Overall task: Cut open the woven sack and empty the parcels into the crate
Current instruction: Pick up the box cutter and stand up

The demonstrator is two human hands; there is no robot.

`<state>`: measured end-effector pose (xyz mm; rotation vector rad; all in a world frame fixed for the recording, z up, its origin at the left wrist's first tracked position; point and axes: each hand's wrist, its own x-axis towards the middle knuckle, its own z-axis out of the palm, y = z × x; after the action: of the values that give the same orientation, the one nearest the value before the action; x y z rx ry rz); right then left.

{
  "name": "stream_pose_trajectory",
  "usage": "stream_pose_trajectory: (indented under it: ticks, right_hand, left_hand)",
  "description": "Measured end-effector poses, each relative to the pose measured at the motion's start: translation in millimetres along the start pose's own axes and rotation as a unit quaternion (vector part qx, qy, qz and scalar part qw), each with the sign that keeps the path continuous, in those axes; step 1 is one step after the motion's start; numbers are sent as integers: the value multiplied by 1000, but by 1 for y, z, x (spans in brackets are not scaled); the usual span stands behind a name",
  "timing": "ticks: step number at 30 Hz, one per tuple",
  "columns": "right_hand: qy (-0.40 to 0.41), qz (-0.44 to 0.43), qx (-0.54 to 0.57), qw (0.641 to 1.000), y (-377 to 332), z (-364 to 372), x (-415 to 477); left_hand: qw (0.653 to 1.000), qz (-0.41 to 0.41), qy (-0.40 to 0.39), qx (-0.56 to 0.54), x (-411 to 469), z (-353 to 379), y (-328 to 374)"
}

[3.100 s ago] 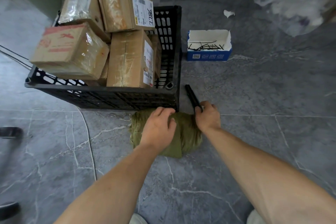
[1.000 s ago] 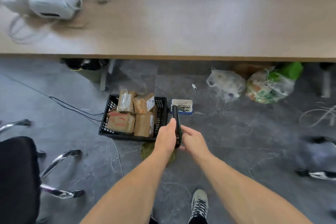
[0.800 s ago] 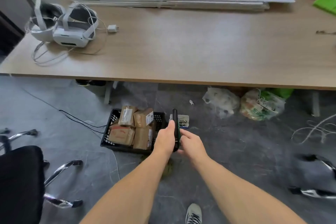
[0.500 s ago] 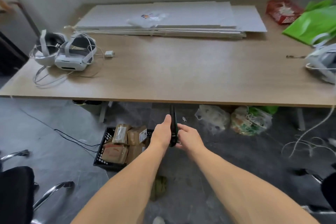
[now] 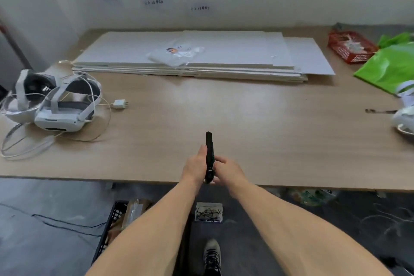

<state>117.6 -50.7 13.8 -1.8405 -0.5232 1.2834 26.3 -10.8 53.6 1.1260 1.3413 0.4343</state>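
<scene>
head view: my left hand (image 5: 194, 167) and right hand (image 5: 227, 169) both grip a black cutter (image 5: 209, 151), held upright between them above the near edge of the wooden table (image 5: 280, 136). i cannot tell if its blade is out. down on the floor, left of my left forearm, the black crate (image 5: 105, 235) holds brown parcels (image 5: 134, 209), mostly hidden. a small white box (image 5: 208, 212) of dark bits sits between my forearms. white headsets (image 5: 65, 116) lie on the table's left.

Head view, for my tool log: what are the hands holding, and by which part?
A black cutter: left hand around its middle, right hand at its lower end.
</scene>
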Motion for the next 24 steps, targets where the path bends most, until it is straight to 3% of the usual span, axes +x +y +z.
stream_pose_trajectory:
  ticks: [6, 12, 24]
  right_hand:
    - [-22, 37, -13, 999, -56, -1, 57]
    - [-41, 54, -84, 994, -73, 1, 108]
    - [-72, 69, -201, 975, -73, 5, 137]
  left_hand:
    - [999, -43, 2, -3, 86, 0, 34]
    - [994, -103, 15, 31, 178, 8, 4]
    - [985, -146, 25, 88, 172, 12, 37]
